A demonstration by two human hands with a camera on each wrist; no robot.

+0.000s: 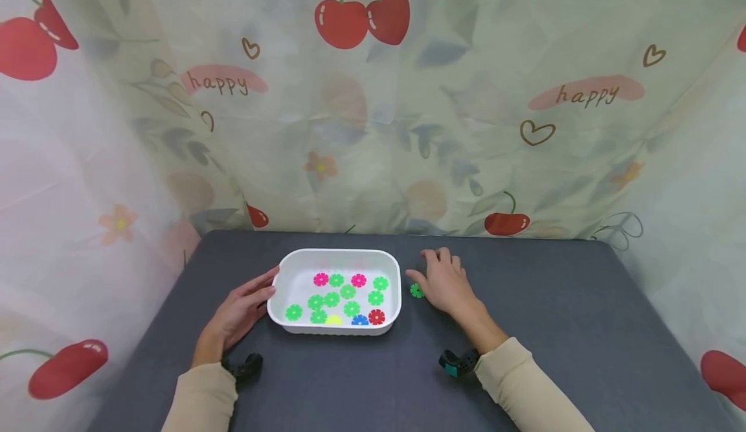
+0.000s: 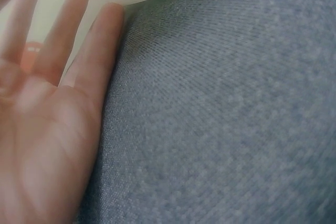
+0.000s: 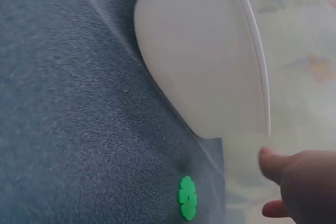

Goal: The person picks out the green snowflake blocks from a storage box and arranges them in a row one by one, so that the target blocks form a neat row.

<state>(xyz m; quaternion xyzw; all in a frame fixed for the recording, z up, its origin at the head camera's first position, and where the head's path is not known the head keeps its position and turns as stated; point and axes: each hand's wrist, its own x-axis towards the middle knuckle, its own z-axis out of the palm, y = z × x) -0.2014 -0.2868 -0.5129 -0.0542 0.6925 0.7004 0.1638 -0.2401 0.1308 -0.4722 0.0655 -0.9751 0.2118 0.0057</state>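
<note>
A white plastic tub (image 1: 278,289) sits on the table, with small notched flower-shaped discs lying inside: mostly green (image 1: 348,291), some pink (image 1: 358,280), and a red one (image 1: 376,317), a blue one (image 1: 360,320) and a yellow one (image 1: 334,320). My left hand (image 1: 239,312) rests against the tub's left side; its straight fingers (image 2: 107,40) meet the wall in the left wrist view. To the right of the tub, my right hand (image 1: 447,286) hovers with nothing held, thumb and fingers spread. Beneath its thumb a loose green disc (image 1: 416,291) lies on the cloth.
Dark grey cloth (image 1: 361,380) covers the table. A patterned curtain (image 1: 384,160) with cherries hangs behind the far edge and along both sides. Each wrist wears a dark strap, one at the left (image 1: 247,368) and one at the right (image 1: 457,362).
</note>
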